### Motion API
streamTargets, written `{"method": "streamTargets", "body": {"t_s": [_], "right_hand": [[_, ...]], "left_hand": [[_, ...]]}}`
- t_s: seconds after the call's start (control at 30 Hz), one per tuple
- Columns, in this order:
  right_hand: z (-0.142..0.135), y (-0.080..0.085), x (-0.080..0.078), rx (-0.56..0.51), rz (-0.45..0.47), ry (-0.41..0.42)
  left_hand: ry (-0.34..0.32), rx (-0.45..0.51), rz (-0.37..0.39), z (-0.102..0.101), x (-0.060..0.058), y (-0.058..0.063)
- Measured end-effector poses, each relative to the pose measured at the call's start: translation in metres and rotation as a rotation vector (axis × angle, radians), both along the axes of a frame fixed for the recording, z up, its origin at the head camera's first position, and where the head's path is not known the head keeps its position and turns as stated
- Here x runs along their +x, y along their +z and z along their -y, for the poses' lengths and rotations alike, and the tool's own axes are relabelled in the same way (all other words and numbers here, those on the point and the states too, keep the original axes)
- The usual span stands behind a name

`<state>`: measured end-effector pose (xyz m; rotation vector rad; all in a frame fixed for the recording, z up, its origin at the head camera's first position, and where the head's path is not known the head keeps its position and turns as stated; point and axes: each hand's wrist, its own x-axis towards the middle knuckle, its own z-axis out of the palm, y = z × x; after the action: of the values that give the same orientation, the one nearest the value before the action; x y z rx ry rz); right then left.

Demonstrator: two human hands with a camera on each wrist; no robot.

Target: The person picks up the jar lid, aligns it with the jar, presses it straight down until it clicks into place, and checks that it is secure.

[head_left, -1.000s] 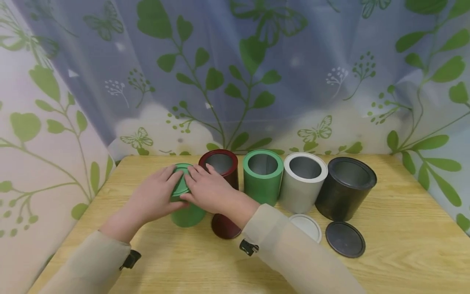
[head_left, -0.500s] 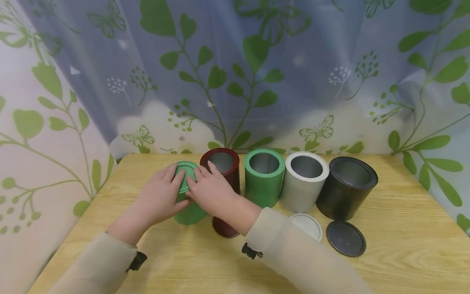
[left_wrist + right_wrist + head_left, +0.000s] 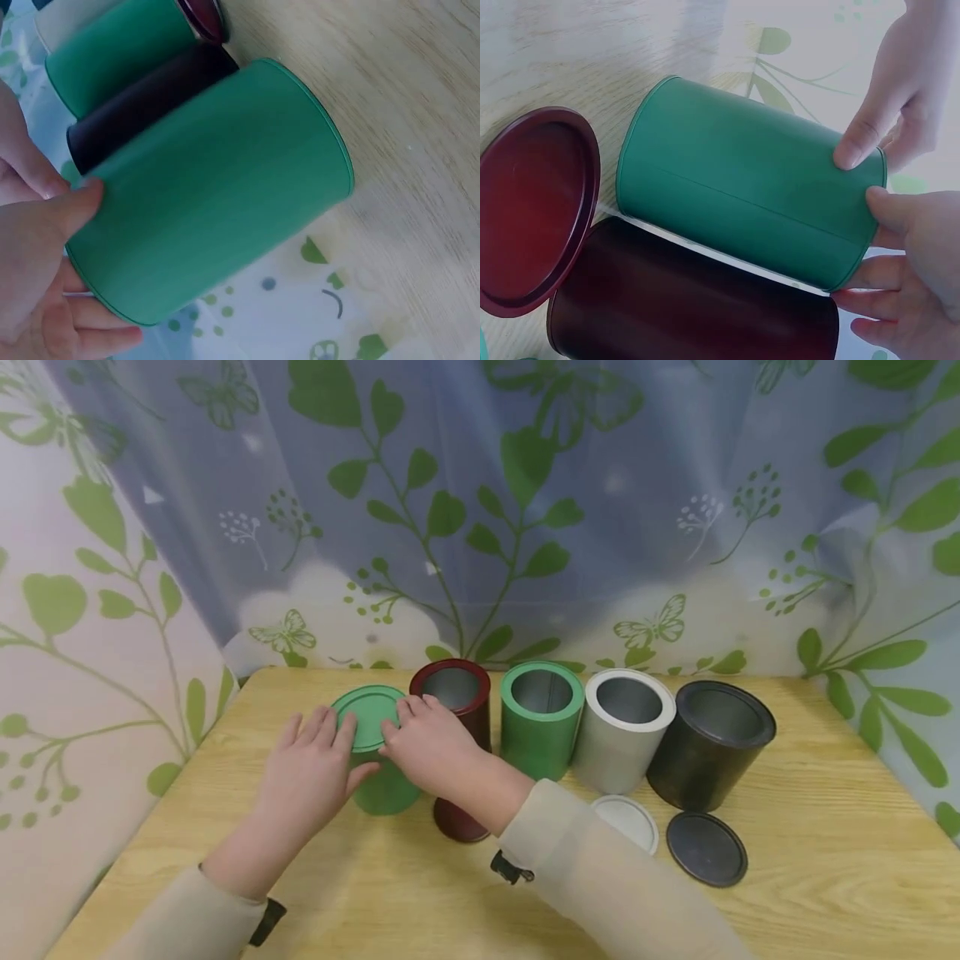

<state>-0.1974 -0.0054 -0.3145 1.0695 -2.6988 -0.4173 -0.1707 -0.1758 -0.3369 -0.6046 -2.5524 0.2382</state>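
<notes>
A green can (image 3: 386,792) stands upright at the left of the table, a green lid (image 3: 369,714) covering its top. My left hand (image 3: 303,772) holds its left side near the rim. In the left wrist view the thumb (image 3: 81,206) touches the can's wall and the fingers lie beyond its edge. My right hand (image 3: 438,745) grips the right side of the rim; in the right wrist view its thumb (image 3: 891,206) rests at the top edge and its fingers reach round. Parts of both hands' grips are hidden in the head view.
Behind and right stand lidless cans: dark red (image 3: 476,718), green (image 3: 536,752), white (image 3: 611,756) and black (image 3: 697,777). Before them lie a dark red lid (image 3: 459,822), white lid (image 3: 628,822) and black lid (image 3: 707,850). A patterned curtain (image 3: 480,560) hangs behind the wooden table (image 3: 375,902).
My left hand has slid left off the lid to the can's side, uncovering more of the lid. My right hand stays at the right rim.
</notes>
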Motion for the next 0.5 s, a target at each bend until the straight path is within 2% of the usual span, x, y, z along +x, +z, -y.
{"method": "streamTargets", "body": {"t_s": [0.07, 0.13, 0.3, 0.37, 0.5], "right_hand": [[-0.001, 0.001, 0.000, 0.006, 0.001, -0.005], [-0.001, 0.001, 0.000, 0.026, 0.028, -0.019], [0.001, 0.002, 0.000, 0.076, 0.100, -0.034], [0.002, 0.002, 0.000, 0.083, 0.096, -0.030], [0.002, 0.001, 0.001, 0.084, 0.081, -0.027]], "left_hand": [[-0.017, -0.008, -0.024, 0.000, -0.001, 0.000], [-0.028, -0.014, -0.003, 0.001, -0.002, 0.000], [-0.051, 0.070, 0.159, 0.009, 0.003, 0.003], [-0.052, 0.091, 0.197, 0.011, 0.005, 0.005], [-0.031, 0.061, 0.189, 0.010, 0.007, 0.008]]}}
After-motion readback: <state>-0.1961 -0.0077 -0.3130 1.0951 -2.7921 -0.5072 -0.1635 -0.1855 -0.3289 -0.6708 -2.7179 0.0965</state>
